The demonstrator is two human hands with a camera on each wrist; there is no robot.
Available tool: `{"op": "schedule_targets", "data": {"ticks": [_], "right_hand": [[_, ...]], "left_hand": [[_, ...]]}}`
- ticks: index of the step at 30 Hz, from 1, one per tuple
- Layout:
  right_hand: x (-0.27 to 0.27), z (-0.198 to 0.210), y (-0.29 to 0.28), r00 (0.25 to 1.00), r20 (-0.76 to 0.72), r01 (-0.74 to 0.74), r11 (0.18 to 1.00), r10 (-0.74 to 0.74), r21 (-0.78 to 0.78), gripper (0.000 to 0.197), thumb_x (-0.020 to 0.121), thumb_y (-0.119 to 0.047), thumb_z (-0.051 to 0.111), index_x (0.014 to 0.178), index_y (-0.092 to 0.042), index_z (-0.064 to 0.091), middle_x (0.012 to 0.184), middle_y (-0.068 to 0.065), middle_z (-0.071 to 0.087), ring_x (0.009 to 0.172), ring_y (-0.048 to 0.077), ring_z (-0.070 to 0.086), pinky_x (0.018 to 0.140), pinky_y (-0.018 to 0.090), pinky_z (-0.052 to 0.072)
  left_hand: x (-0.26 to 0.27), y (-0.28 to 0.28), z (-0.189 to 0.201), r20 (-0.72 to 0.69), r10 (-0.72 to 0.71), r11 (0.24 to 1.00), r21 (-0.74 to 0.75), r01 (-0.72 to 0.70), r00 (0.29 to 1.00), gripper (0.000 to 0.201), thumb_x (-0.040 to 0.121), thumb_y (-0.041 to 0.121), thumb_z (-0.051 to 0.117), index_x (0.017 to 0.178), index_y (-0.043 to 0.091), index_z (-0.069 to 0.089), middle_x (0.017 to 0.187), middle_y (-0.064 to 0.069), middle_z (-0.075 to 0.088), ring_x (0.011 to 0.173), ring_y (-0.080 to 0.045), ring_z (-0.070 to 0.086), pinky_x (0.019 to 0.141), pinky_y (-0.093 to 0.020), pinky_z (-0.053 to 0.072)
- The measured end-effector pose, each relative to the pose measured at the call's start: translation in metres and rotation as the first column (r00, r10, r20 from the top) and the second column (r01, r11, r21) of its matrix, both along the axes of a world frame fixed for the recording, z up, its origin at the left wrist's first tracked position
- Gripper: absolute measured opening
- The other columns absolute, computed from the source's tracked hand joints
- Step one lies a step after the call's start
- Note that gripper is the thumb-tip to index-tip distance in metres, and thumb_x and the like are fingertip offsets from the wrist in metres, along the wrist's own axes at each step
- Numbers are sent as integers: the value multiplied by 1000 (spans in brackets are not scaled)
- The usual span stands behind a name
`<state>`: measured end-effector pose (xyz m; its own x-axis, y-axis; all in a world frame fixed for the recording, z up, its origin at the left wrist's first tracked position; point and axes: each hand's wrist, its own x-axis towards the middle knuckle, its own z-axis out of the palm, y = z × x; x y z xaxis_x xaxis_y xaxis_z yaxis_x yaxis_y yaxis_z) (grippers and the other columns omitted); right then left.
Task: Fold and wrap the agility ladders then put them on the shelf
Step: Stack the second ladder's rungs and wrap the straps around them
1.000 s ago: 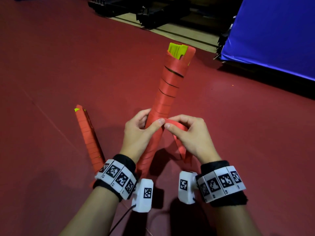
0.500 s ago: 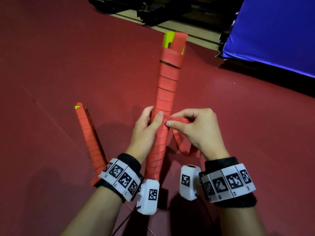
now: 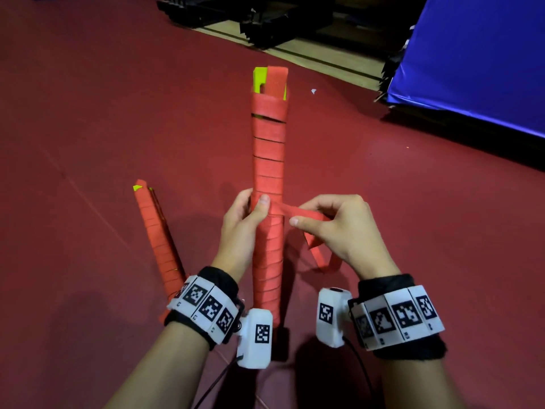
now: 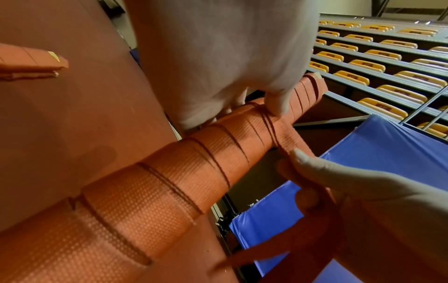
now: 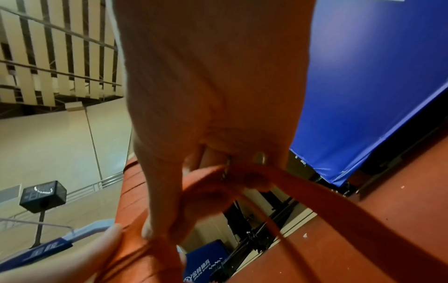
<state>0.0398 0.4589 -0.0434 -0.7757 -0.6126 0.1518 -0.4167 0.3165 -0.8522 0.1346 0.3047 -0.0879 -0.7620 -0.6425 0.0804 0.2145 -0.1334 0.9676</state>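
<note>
A folded agility ladder bundle, yellow rungs wound in orange strap, stands upright in front of me. My left hand grips its middle, thumb pressed on the wrapping. My right hand pinches the loose orange strap, which runs sideways off the bundle, and the slack strap end hangs below the hand. In the left wrist view the bundle runs diagonally with the strap pulled off to the right. A second wrapped ladder lies on the red floor at my left.
A blue padded mat stands at the right. Black folded equipment lies along the far edge of the red floor. Rows of yellow seats show in the left wrist view.
The bundle has swung from leaning right to upright. My right hand has drawn the strap out to the right, away from the bundle. The left hand keeps its grip.
</note>
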Motion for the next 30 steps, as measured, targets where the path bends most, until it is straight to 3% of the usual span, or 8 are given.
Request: {"op": "schedule_targets", "data": {"ticks": [5,10,15,18,20,23,27,30], "right_hand": [[0,3,0,998,-20,51,995,-52,-85,13,77,-26,87,75,-24,74,72,-14,73,69,-1,64,69,23,49],[0,-8,-2,993,43,113,968,-106,-224,11,81,-27,80,80,-25,70,76,-8,72,75,19,71,74,42,59],[2,-14,-4,991,126,73,964,-42,-255,12,81,-23,80,78,-20,69,71,-7,66,68,9,56,71,34,47],[5,-13,-4,991,124,74,963,-43,-259,12,80,-27,79,77,-23,68,66,6,66,63,14,52,64,37,44],[9,-11,-5,994,102,75,959,-49,-272,13,78,-31,79,77,-23,69,72,17,66,64,19,53,65,44,48],[14,-9,-6,995,91,76,949,-51,-305,13,79,-27,82,76,-22,70,75,8,70,70,25,62,74,47,52],[14,-6,-4,991,125,84,948,-47,-307,15,75,-28,89,74,-23,74,73,-3,73,70,20,64,72,42,53],[13,-8,-6,989,140,94,945,-52,-313,15,74,-26,90,74,-23,75,73,-5,73,70,11,62,72,39,53]], "left_hand": [[2,1,1,-39,-47,987,150,52,998,39,81,42,73,107,13,69,97,-6,69,90,-18,62,85,-32,50],[2,8,4,-7,-91,985,147,91,996,29,90,33,67,110,13,71,101,-10,73,93,-21,65,90,-39,51],[1,14,7,-17,-90,980,178,92,996,49,90,41,66,120,2,65,102,-12,69,94,-24,62,89,-39,50],[1,14,9,-14,-84,980,179,85,996,42,86,44,69,111,10,63,92,-5,70,85,-17,65,80,-32,54],[2,12,9,8,-81,986,149,79,997,33,86,47,71,101,18,64,89,-2,69,83,-17,64,81,-36,53],[4,10,6,49,-31,999,35,29,998,30,88,54,68,96,25,70,93,2,71,88,-13,64,85,-36,49],[8,14,6,91,63,984,-169,-47,994,28,102,40,60,122,23,70,113,7,73,102,-2,67,92,-27,53],[12,20,6,75,67,974,-222,-49,995,49,91,27,78,136,29,57,118,8,73,109,-4,69,93,-19,54]]}}
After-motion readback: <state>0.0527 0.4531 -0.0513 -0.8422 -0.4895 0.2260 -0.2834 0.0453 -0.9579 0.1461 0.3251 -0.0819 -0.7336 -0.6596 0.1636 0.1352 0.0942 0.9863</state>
